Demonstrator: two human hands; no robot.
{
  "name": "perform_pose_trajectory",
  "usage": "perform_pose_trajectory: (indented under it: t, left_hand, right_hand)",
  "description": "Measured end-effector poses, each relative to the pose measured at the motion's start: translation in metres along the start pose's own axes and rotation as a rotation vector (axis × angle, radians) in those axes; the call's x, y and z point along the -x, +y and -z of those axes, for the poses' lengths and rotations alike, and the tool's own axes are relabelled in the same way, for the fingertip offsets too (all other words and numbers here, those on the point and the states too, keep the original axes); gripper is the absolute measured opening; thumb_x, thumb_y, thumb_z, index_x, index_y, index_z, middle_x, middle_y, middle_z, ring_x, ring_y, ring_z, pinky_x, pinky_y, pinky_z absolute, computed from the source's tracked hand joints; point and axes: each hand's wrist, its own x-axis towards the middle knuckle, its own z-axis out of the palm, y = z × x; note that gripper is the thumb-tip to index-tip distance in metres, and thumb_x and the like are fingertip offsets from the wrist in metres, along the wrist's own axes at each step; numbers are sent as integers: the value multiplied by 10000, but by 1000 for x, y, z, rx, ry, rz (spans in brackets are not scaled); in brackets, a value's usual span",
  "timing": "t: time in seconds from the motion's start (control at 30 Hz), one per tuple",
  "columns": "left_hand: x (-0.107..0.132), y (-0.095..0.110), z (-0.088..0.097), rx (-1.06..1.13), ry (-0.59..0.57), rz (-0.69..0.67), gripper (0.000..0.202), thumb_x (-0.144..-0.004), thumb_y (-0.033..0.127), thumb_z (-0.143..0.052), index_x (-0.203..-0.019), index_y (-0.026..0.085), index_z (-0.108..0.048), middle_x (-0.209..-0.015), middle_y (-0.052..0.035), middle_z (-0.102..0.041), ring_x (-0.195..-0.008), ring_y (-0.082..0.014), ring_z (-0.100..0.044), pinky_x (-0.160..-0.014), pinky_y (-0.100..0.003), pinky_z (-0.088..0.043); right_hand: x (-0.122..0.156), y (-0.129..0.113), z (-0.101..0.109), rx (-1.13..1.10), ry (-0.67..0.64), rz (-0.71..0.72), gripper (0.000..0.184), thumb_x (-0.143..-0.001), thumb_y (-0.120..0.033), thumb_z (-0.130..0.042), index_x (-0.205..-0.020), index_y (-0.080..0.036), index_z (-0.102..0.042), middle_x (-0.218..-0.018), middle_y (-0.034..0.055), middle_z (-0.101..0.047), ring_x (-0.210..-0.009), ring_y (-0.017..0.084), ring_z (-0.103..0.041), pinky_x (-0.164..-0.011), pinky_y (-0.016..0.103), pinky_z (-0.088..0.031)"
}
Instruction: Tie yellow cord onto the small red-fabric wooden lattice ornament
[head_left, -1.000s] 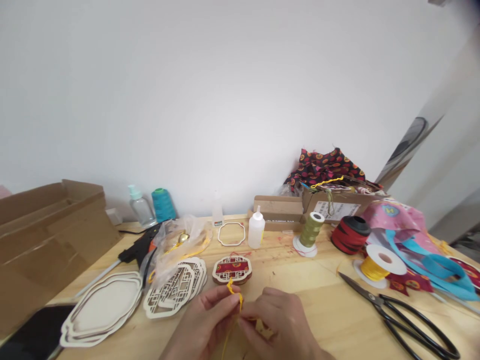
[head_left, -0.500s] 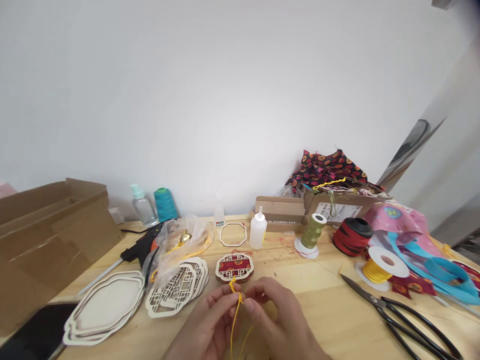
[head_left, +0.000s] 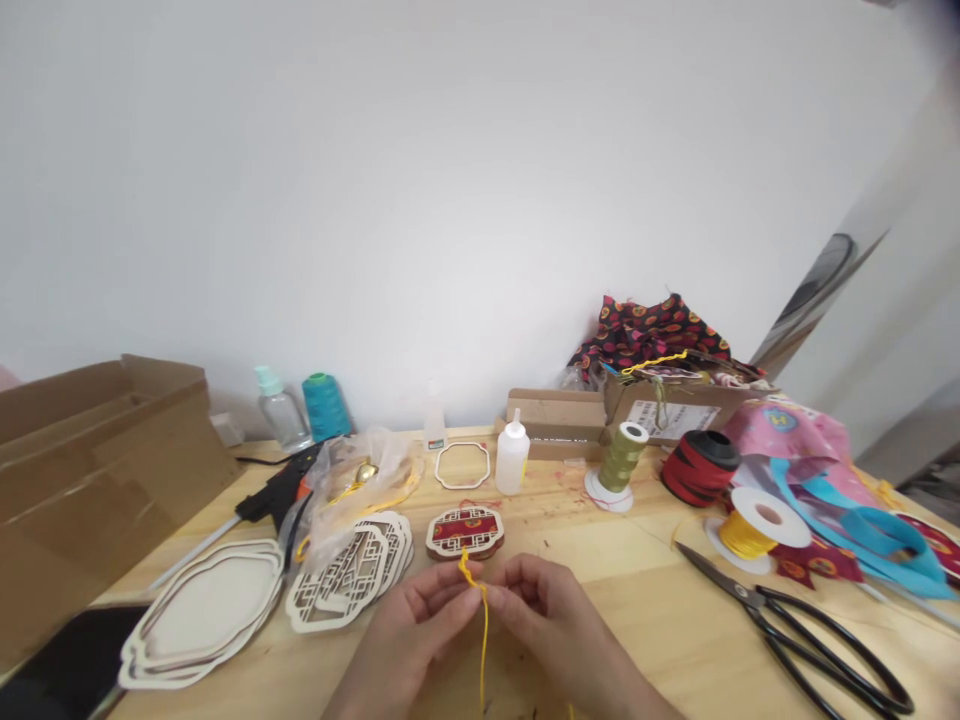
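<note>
A yellow cord with a twisted, knotted part runs up to a small scalloped ornament, which has a pale lattice frame over red patterned fabric. My left hand pinches the knotted part from the left, thumb against fingers. From the right, my right hand pinches the same cord, its fingertips nearly meeting the left ones. One cord end hangs down between the hands. The ornament lies on the table just beyond my fingertips. Exactly how the knot is formed is hidden by the fingers.
To the left lie lattice cutouts, plain scalloped plates, a glue gun and a cardboard box. Black scissors, a yellow cord spool and a green thread spool are on the right. A white squeeze bottle stands ahead.
My right fingers have closed in on the knotted cord beside the left fingertips. The hanging cord now falls straighter, and the view has shifted slightly.
</note>
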Motion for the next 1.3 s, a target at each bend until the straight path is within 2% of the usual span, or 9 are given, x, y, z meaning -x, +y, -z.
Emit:
perform_pose_trajectory:
  t: [0.2, 0.37, 0.5, 0.6, 0.67, 0.73, 0.93, 1.1, 1.3]
  left_hand:
    - [-2, 5, -1, -116, 57, -58, 191, -560, 205, -689, -748, 169, -680, -633, -9, -681, -688, -164, -579, -633, -203, -421]
    - [5, 6, -8, 30, -94, 26, 207, -634, 261, -632, -811, 158, -665, -680, -37, -667, -702, -181, -576, -668, -266, -428]
    - [10, 9, -15, 94, -171, 105, 197, -607, 313, -648, -637, 121, -671, -550, -27, -593, -523, -119, -512, -524, -207, -422]
    - [8, 11, -14, -51, -166, 139, 247, -550, 344, -681, -633, 112, -664, -394, 66, -396, -334, -28, -280, -300, -125, -216]
    - [7, 11, -12, -99, -127, 162, 291, -546, 376, -672, -678, 116, -663, -367, 102, -290, -317, -13, -160, -284, -130, -82]
    - [7, 10, -11, -95, -83, 176, 306, -555, 390, -658, -685, 113, -663, -372, 105, -268, -325, -14, -153, -294, -135, -59]
    - [9, 7, -13, 22, 87, 171, 201, -532, 280, -692, -612, 100, -649, -401, 103, -286, -344, -3, -175, -321, -114, -75]
    - [6, 5, -10, 27, 52, 169, 204, -510, 284, -709, -588, 106, -649, -372, 107, -272, -347, -12, -168, -323, -127, -78]
    - [6, 2, -9, -14, 47, 113, 220, -538, 328, -682, -548, 114, -634, -374, 103, -259, -370, -31, -160, -343, -150, -93]
  right_hand:
    - [1, 4, -1, 235, 66, -38, 305, -662, -386, -554, -581, -96, -602, -500, -27, -417, -483, 73, -335, -421, 172, -258]
    - [0, 0, -4, 190, 33, 32, 306, -681, -359, -533, -574, -94, -643, -449, -22, -435, -437, 64, -333, -397, 166, -261]
    - [-1, 3, -5, 86, 19, 85, 278, -707, -329, -513, -628, -105, -658, -503, 4, -534, -478, 90, -429, -435, 170, -326]
    - [0, 5, -4, 143, 39, 118, 257, -710, -301, -510, -616, -114, -658, -521, 5, -551, -480, 87, -428, -423, 166, -306]
    - [1, 5, -3, 210, 60, 144, 244, -704, -290, -513, -595, -122, -654, -532, 0, -553, -479, 83, -417, -417, 164, -289]
    - [2, 3, -2, 234, 54, 143, 228, -702, -283, -510, -616, -129, -655, -544, -3, -557, -488, 84, -417, -422, 166, -287]
    - [-1, -6, 6, 106, 5, -20, 190, -674, -242, -513, -596, -107, -621, -487, -29, -476, -467, 67, -372, -441, 169, -269]
    - [-1, -11, 12, -133, -39, -180, 213, -697, -215, -417, -566, -123, -559, -400, -75, -288, -366, 44, -207, -368, 174, -139]
    - [0, -13, 11, -230, -217, -254, 144, -618, -140, -410, -594, -136, -552, -400, -86, -259, -351, 37, -179, -370, 177, -87]
